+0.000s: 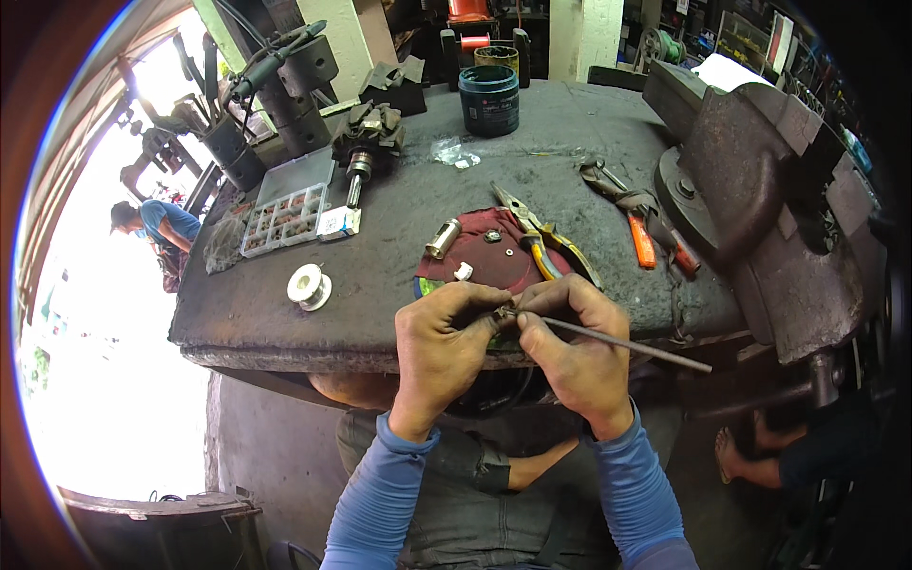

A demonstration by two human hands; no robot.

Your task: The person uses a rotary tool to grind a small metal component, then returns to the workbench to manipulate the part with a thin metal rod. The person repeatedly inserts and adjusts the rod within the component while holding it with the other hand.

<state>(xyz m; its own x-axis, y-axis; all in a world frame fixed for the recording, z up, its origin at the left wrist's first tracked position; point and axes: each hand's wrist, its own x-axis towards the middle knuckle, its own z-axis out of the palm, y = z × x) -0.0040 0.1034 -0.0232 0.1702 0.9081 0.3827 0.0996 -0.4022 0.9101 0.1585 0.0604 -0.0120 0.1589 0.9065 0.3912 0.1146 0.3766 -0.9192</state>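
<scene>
Close together over the table's front edge, my two hands meet at a small dark metal part (503, 312). My left hand (437, 347) pinches that part between thumb and fingertips. In my right hand (581, 356) is a thin grey rod (651, 351), its inner end hidden by the fingers and its free end pointing right. Just beyond lies a dark red cloth (480, 261). On it rest a short metal cylinder (443, 239), a small white piece (464, 272), a small dark piece (493, 236) and a ring (509, 252). Yellow-and-black needle-nose pliers (534, 233) overlap the cloth's right side.
Leftward are a spool of wire (309, 288), a compartment box (290, 218) and a motor armature (366, 142). A dark jar (489, 102) stands at the back. Orange-handled pliers (641, 237) lie near a heavy vise (750, 166). Another person (161, 226) is far left; bare feet (750, 461) show right.
</scene>
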